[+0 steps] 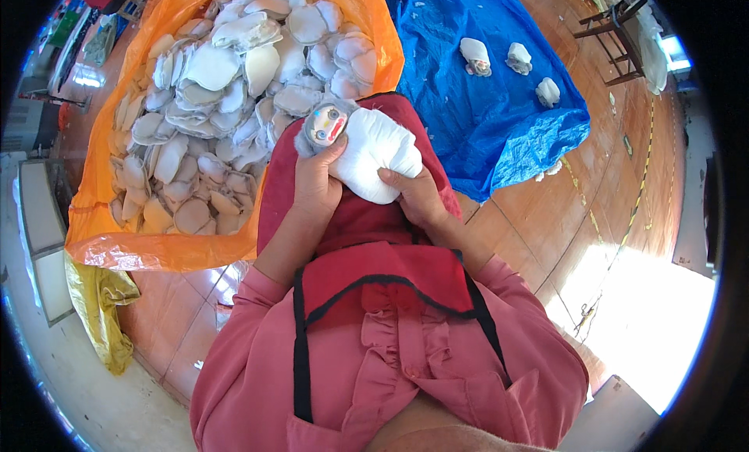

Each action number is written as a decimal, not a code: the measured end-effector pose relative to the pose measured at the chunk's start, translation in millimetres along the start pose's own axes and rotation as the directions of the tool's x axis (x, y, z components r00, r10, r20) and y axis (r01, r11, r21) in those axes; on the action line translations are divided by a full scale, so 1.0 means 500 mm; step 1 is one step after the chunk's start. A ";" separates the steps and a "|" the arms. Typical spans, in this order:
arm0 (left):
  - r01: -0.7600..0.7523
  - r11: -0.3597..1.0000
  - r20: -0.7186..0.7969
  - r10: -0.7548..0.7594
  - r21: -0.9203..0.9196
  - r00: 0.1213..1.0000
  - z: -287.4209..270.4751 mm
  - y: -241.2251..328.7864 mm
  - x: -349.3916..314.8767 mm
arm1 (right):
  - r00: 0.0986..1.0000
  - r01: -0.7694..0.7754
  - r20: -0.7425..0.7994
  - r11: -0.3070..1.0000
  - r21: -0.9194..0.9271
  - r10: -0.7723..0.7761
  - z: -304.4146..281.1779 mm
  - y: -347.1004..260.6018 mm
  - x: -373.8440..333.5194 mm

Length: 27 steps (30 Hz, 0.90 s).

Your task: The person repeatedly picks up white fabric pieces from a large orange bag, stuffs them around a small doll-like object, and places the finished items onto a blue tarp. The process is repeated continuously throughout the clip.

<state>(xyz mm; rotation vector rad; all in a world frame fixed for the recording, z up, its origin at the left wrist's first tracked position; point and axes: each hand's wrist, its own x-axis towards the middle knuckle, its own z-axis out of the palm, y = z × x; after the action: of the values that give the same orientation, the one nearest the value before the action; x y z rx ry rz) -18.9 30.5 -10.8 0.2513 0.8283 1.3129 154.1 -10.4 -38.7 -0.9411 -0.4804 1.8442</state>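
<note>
Above my lap I hold a stuffed toy [373, 151] with a plump white body and a grey fuzzy head bearing a painted doll face. My left hand [318, 177] is closed on its left side, with the thumb just under the face. On the other side, my right hand [421, 193] grips the lower end of the white body, thumb on top. The fingers beneath the toy are hidden. A dark red apron [292, 190] covers my lap under it.
Many flat white and grey pads [211, 65] fill an orange sheet [101, 194] at the left. Similar small toys [476, 55] lie on a blue tarp [437, 30] at the right. A wooden stool [612, 38] stands far right; yellow cloth [101, 311] lies at the left.
</note>
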 end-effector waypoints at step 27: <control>-0.244 0.669 0.277 0.059 0.702 0.959 0.017 -0.025 -0.035 | 0.935 0.351 0.096 0.932 -0.088 -0.342 0.006 -0.032 0.051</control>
<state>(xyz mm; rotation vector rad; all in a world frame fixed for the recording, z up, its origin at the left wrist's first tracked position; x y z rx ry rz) -4.2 13.3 -5.6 1.1260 1.1216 1.0083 155.5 19.6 -36.0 -0.7948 -0.7485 1.5491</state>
